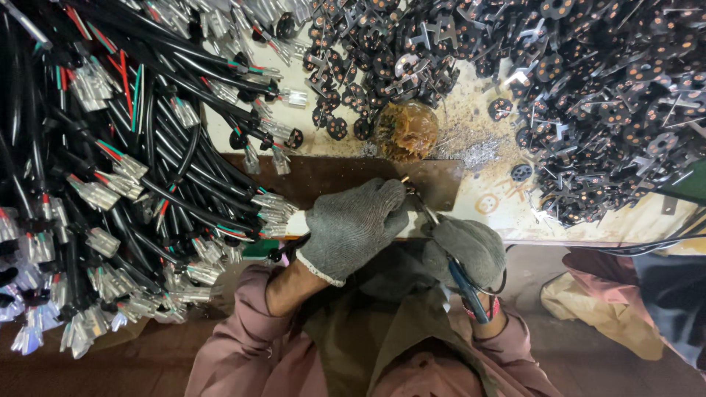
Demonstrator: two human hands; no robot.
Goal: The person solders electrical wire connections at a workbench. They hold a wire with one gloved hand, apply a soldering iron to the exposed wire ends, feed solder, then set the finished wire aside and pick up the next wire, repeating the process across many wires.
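Note:
My left hand [353,224], in a grey knit glove, is closed over the end of a black cable [283,252] at the front edge of a brown metal plate [331,180]. What lies under its fingers is hidden. My right hand [467,250], also gloved, grips a soldering iron with a blue handle [467,290]. The iron's thin metal shaft [421,202] slants up and left, with its tip right at the fingertips of my left hand. Both hands nearly touch over the bench edge.
A thick heap of black cables with clear-sleeved terminals [110,184] fills the left. Small black round parts with copper contacts [603,88] are piled at top right. An amber lump [404,129] and grey metal scraps [478,151] lie behind the plate. Crumpled cloth [588,294] sits at lower right.

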